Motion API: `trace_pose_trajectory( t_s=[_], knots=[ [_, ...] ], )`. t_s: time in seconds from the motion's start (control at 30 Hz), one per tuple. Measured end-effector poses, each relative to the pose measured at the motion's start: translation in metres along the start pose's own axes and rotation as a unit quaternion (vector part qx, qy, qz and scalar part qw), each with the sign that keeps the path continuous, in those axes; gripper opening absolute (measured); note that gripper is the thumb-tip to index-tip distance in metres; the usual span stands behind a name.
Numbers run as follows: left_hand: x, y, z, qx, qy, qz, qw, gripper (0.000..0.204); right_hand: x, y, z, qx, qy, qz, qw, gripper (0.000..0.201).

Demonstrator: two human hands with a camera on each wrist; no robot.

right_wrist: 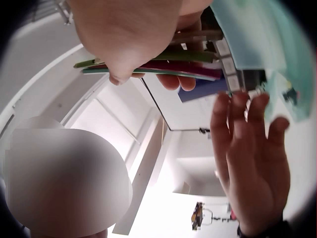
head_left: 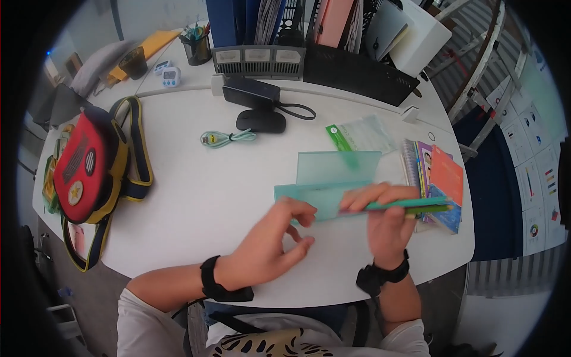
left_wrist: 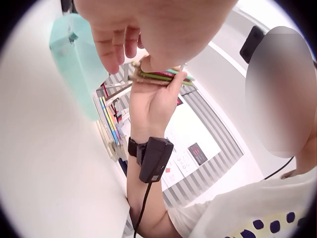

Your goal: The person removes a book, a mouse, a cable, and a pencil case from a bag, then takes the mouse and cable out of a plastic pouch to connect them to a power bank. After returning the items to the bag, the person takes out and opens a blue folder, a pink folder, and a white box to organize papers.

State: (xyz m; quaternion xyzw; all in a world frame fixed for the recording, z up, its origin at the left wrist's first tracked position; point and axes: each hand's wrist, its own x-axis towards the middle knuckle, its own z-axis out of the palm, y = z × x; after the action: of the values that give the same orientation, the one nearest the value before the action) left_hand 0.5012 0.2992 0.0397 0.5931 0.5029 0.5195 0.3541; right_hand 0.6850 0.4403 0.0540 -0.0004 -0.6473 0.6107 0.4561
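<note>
My right hand [head_left: 389, 223] grips a small bundle of coloured pencils [head_left: 431, 203], green, teal and dark red among them, lying roughly level above the table. In the right wrist view the thumb presses across the pencils [right_wrist: 181, 68]. My left hand [head_left: 262, 247] hovers to the left with fingers loosely bent and nothing in them. Behind both hands lies a translucent teal pencil case [head_left: 339, 168], its lid raised at the back. Part of its front section is hidden behind the right hand.
Notebooks and booklets [head_left: 445, 184] are stacked at the right, beside a clear plastic packet [head_left: 369, 134]. A coiled cable [head_left: 228, 138], black mouse [head_left: 262, 121] and black case [head_left: 251, 92] sit behind. A red bag [head_left: 86, 166] is at left; file holders [head_left: 260, 62] line the back.
</note>
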Motion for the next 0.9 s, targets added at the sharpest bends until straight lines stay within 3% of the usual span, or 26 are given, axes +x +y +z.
trace_pose_trajectory(
  t_s=[0.03,0.07,0.1,0.17,0.2,0.23,0.3,0.33,0.4,0.53,0.6,0.7,0.83,0.9],
  knots=[
    [0.004,0.002,-0.006,0.071,0.015,0.012,0.997,0.045,0.004,0.002,-0.012,-0.079,0.031,-0.025,0.996,0.027],
    [0.008,0.004,-0.008,0.051,0.061,-0.001,0.997,0.027,0.005,0.001,-0.021,-0.157,0.062,-0.05,0.984,0.025],
    [0.01,0.002,-0.013,0.049,0.059,-0.002,0.997,0.027,0.003,-0.002,-0.026,-0.159,0.063,-0.048,0.984,0.025],
    [0.009,-0.005,-0.023,0.14,0.049,0.028,0.989,0.025,0.004,-0.007,-0.031,-0.385,-0.045,0.147,0.91,0.013],
    [0.009,-0.006,-0.022,0.166,0.061,0.044,0.983,0.023,0.009,-0.004,-0.027,-0.449,-0.096,0.124,0.88,0.023],
    [0.01,-0.005,-0.022,0.164,0.06,0.041,0.984,0.023,0.01,0.0,-0.024,-0.448,-0.096,0.127,0.88,0.023],
    [0.014,-0.003,-0.023,0.274,0.039,0.092,0.956,0.027,0.008,0.007,-0.023,-0.55,-0.185,0.081,0.81,0.032],
    [0.016,-0.007,-0.023,0.272,0.039,0.093,0.957,0.027,0.007,0.008,-0.025,-0.552,-0.186,0.082,0.809,0.032],
    [0.016,-0.017,-0.023,0.254,0.011,-0.004,0.967,0.035,0.005,0.01,-0.029,-0.581,-0.205,0.109,0.78,0.032],
    [0.017,-0.021,-0.027,0.266,-0.016,-0.026,0.964,0.039,0.0,0.012,-0.033,-0.574,-0.175,0.142,0.787,0.03],
    [0.016,-0.023,-0.026,0.273,-0.012,-0.021,0.962,0.04,0.003,0.008,-0.031,-0.513,-0.162,0.164,0.827,0.028],
    [0.015,-0.026,-0.025,0.271,-0.011,-0.023,0.962,0.042,0.006,0.002,-0.034,-0.483,-0.16,0.185,0.841,0.029],
    [0.015,-0.03,-0.027,0.262,-0.006,-0.027,0.965,0.045,0.006,0.006,-0.041,-0.547,-0.189,0.196,0.792,0.031],
    [0.017,-0.032,-0.029,0.25,-0.019,-0.023,0.968,0.045,0.009,0.009,-0.039,-0.612,-0.034,0.073,0.786,0.036]
  ],
)
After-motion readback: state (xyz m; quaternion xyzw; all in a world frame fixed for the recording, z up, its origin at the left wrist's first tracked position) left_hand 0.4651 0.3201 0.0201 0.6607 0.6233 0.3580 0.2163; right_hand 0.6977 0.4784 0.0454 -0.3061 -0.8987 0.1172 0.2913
